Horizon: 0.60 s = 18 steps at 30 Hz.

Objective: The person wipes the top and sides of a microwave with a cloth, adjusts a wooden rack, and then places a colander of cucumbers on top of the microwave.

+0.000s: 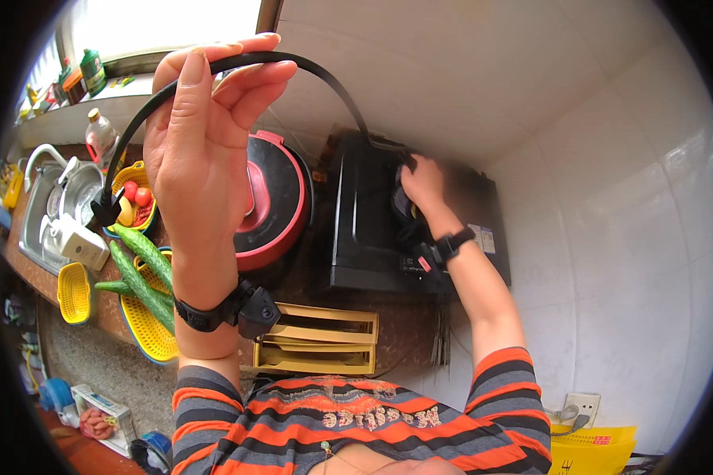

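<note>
My left hand (205, 130) is raised high, with a black power cable (261, 57) running between its thumb and fingers. From there the cable's plug end (106, 208) hangs down on the left, over the counter. To the right the cable runs to my right hand (419, 178), whose fingers are at its other part, above a black appliance (368, 219). Some dark bundled item lies under that hand; what it is cannot be told. A black strap with a small device circles each wrist.
A red and black round cooker (279, 237) stands beside the appliance. Cucumbers (139, 273) lie across a yellow basket (148, 332), near a fruit basket (133, 169) and the steel sink (35, 237). Yellow trays (318, 350) sit at the counter's front. A tiled wall rises at right.
</note>
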Motion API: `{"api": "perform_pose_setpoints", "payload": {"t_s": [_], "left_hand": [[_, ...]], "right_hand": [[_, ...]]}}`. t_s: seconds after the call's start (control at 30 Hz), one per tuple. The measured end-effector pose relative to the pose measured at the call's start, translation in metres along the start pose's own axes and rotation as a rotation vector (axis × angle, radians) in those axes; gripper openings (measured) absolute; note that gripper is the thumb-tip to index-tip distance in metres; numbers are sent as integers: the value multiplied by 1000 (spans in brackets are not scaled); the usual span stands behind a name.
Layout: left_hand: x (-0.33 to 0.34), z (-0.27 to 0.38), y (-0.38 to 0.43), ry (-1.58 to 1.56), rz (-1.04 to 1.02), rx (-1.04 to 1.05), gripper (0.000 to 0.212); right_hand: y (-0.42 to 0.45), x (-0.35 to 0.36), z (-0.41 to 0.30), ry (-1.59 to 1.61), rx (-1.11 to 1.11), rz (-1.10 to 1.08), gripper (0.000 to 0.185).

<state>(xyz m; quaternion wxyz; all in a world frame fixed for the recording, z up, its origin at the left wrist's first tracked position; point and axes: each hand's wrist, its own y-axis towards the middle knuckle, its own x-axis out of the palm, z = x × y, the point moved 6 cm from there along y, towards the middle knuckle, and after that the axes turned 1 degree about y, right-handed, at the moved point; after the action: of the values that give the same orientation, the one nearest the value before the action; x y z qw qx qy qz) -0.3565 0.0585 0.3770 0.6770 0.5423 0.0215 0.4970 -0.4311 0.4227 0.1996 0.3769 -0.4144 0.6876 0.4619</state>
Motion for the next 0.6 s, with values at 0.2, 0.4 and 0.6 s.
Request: {"api": "perform_pose_setpoints", "payload": {"t_s": [0.2, 0.4, 0.6], "left_hand": [[-1, 2, 3, 41, 36, -2, 30], [7, 1, 12, -7, -9, 19, 30], [5, -7, 9, 26, 103, -9, 27]], "right_hand": [[-47, -4, -84, 408, -339, -289, 32], [-38, -62, -6, 674, 89, -499, 43], [-51, -43, 12, 34, -100, -93, 53]]}}
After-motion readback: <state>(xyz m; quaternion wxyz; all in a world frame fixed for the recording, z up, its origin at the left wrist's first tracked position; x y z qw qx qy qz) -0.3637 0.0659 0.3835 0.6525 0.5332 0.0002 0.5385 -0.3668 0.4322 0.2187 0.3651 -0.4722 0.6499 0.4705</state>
